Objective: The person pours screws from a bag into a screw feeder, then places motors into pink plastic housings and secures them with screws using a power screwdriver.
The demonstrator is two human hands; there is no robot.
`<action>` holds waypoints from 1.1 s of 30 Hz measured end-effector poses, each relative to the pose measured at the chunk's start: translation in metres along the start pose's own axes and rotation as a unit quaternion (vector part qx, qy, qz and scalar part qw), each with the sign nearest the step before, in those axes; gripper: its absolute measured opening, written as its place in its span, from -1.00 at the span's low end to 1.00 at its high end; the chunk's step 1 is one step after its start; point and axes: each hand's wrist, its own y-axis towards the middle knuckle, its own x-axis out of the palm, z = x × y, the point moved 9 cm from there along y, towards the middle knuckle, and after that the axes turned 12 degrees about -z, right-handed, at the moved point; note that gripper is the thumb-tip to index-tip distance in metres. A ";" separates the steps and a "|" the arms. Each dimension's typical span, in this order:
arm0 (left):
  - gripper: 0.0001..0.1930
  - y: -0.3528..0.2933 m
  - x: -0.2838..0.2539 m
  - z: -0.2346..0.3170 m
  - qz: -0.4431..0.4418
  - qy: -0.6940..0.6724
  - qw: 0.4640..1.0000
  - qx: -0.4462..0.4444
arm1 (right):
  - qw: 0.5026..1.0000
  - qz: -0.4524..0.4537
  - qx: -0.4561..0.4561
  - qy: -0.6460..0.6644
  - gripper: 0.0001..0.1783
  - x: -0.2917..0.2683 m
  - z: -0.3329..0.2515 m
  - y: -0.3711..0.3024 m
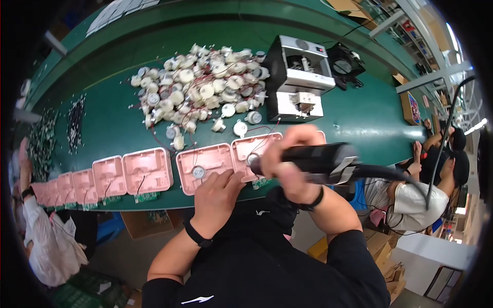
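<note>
My right hand (pixel 298 186) is wrapped round a black electric screwdriver (pixel 324 158), which lies nearly level with its tip toward the left and a thick cable trailing right. The tip is at a pink plastic shell (pixel 237 150), close to the round, silvery-capped part (pixel 252 158) inside it. My left hand (pixel 214 199) grips this shell's near left corner, its fingers bent over the wall. Its knuckles also overlap the neighbouring pink shell (pixel 186 186), which holds another round part (pixel 198 172) with thin wires. Some of the work spot is hidden behind my right hand, which is blurred.
More pink shells (pixel 147 150) with green circuit boards (pixel 147 197) line the bench's near edge leftward. Beyond them lies a heap of white wired round parts (pixel 205 91). A black-and-silver machine (pixel 303 79) stands right of the heap. Co-workers sit at both sides.
</note>
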 end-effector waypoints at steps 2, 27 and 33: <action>-0.73 0.005 0.004 0.006 -0.001 0.002 1.000 0.017 | 0.998 0.034 -0.026 0.041 -0.67 -0.018 -0.021 -0.007; -0.45 0.001 0.008 -0.076 0.059 -0.282 0.925 -0.247 | 0.974 0.207 -0.050 -0.078 -0.87 -0.138 -0.036 0.031; -0.36 0.016 0.023 -0.079 0.043 -0.345 0.916 -0.199 | 0.991 0.088 -0.060 0.083 -0.71 -0.042 -0.027 0.000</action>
